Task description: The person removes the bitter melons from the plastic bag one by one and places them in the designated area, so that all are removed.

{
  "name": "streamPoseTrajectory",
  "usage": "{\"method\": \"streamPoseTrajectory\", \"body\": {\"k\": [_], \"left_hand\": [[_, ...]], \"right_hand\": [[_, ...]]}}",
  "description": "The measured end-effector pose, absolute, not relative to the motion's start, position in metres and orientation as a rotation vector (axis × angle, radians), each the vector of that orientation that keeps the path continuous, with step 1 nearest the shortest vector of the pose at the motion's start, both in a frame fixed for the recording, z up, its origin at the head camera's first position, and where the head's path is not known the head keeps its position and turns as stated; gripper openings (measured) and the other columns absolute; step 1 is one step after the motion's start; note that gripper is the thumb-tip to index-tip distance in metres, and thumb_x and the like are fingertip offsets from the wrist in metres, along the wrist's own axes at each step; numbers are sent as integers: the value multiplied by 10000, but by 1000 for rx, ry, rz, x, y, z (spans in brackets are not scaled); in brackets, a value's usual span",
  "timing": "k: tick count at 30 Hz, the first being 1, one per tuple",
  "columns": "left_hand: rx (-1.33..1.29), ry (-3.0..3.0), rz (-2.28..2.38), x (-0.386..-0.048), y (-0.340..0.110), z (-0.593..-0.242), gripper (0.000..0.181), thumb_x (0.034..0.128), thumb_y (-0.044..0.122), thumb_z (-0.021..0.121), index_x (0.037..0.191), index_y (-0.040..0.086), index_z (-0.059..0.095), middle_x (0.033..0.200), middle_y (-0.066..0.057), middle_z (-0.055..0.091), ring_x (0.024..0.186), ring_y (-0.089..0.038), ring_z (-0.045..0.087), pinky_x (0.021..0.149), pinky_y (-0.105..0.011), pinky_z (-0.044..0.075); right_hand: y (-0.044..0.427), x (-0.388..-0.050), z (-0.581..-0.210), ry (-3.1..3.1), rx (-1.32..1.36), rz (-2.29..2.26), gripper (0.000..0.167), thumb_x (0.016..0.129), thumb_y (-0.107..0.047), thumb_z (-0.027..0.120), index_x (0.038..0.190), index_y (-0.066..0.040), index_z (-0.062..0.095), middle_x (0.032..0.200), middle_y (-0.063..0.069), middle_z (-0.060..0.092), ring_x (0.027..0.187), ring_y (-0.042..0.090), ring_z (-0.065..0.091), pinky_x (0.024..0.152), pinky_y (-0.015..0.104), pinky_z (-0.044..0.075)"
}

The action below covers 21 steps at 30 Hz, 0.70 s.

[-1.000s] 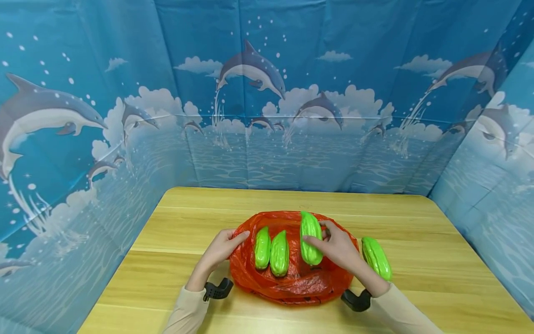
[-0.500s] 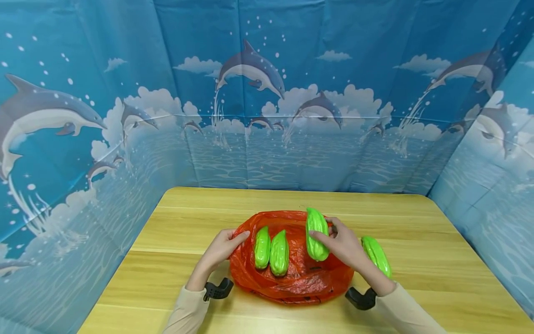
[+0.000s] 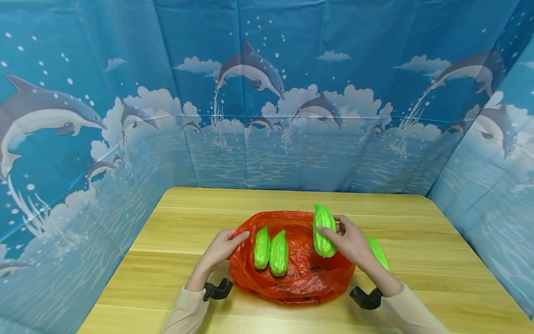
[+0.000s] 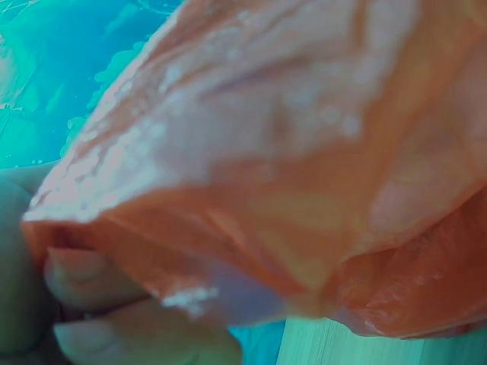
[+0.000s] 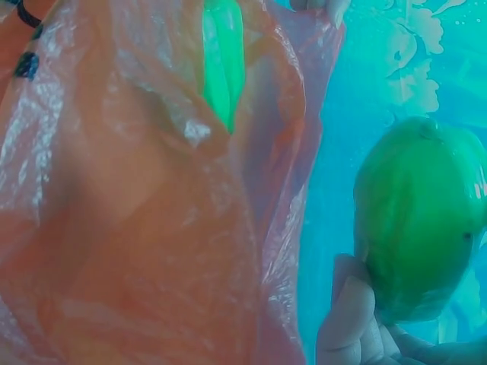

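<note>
A red plastic bag (image 3: 300,283) lies spread with its mouth up on the table. My left hand (image 3: 223,243) pinches its left rim, thumb on top; the left wrist view shows fingertips (image 4: 84,266) under the film of the bag. Two glossy green bitter melons, one on the left (image 3: 262,248) and one on the right (image 3: 279,254), lie side by side inside. In my right hand (image 3: 352,241) is another bitter melon (image 3: 324,232), ridged and pointed, held upright above the bag's right side. The right wrist view shows its blunt end (image 5: 418,220).
Another green bitter melon (image 3: 378,254) lies on the wooden table (image 3: 417,278) right of the bag, partly hidden by my right forearm. A blue curtain with dolphins (image 3: 267,153) stands behind the table and at its sides. Each wrist wears a black camera mount.
My right hand has moved the bitter melon to the right and slightly farther away, toward the bag's right rim. My left hand and the two melons in the bag have stayed put.
</note>
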State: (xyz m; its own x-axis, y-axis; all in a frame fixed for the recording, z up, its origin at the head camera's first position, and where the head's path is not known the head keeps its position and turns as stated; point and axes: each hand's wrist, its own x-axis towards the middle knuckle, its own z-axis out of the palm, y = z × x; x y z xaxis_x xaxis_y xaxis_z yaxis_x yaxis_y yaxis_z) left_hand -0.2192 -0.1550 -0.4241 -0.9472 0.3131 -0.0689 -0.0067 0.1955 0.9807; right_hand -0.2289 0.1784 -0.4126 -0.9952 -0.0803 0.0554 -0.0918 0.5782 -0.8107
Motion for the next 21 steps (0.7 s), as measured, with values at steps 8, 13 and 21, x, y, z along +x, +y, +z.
{"method": "streamPoseTrajectory", "body": {"k": [8, 13, 21], "left_hand": [[285, 2225, 1820, -219, -154, -424, 375, 998, 224, 513, 857, -122, 549, 682, -239, 571, 523, -136, 569, 509, -252, 479], [286, 2236, 1818, -219, -154, -424, 379, 1000, 219, 510, 833, -120, 534, 629, -134, 548, 509, -124, 549, 501, -248, 468], [276, 2226, 1824, -219, -154, -424, 375, 998, 220, 515, 826, -111, 542, 646, -175, 559, 518, -128, 563, 507, -253, 478]], "right_hand": [[185, -227, -411, -2749, 102, 1513, 762, 868, -517, 630, 1370, 2, 384, 990, 137, 563, 750, 211, 574, 617, 382, 506], [190, -227, -409, -2748, 69, 1492, 789, 869, -527, 623, 1382, 16, 369, 990, 139, 553, 774, 204, 565, 629, 354, 502], [198, -224, -408, -2726, 53, 1497, 777, 886, -514, 606, 1385, 28, 361, 1020, 153, 562, 784, 197, 575, 637, 345, 508]]}}
